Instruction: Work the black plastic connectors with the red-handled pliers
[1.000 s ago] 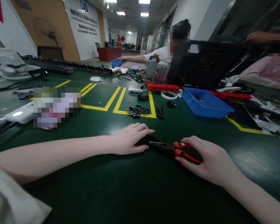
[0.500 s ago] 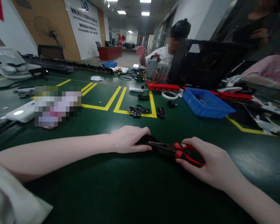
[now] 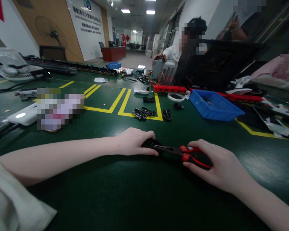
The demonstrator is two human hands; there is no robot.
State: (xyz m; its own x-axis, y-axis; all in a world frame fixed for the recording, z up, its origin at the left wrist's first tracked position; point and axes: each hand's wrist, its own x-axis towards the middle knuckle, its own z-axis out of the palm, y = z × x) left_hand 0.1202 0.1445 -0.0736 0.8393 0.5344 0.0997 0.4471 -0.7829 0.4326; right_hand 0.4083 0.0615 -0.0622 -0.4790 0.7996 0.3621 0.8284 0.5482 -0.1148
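Note:
My left hand (image 3: 135,142) lies on the green table (image 3: 135,199) with its fingers curled over a small black part (image 3: 151,143), pressing it down. My right hand (image 3: 213,163) grips the red handles of a pair of pliers (image 3: 183,152). The pliers' dark jaws point left and reach into the black part under my left fingers. Both forearms rest low over the table, and most of the black part is hidden by my left hand.
Several loose black parts (image 3: 144,113) lie on the yellow floor-tape lines ahead. A blue bin (image 3: 215,105) stands to the right, with red strips (image 3: 170,89) and a white tape ring (image 3: 175,97) behind. People sit at the far side. A white device (image 3: 22,117) lies at left.
My left fingers have curled down tighter over the black part. The pliers and my right hand have stayed almost in place. The person across the table has pulled the outstretched arm back.

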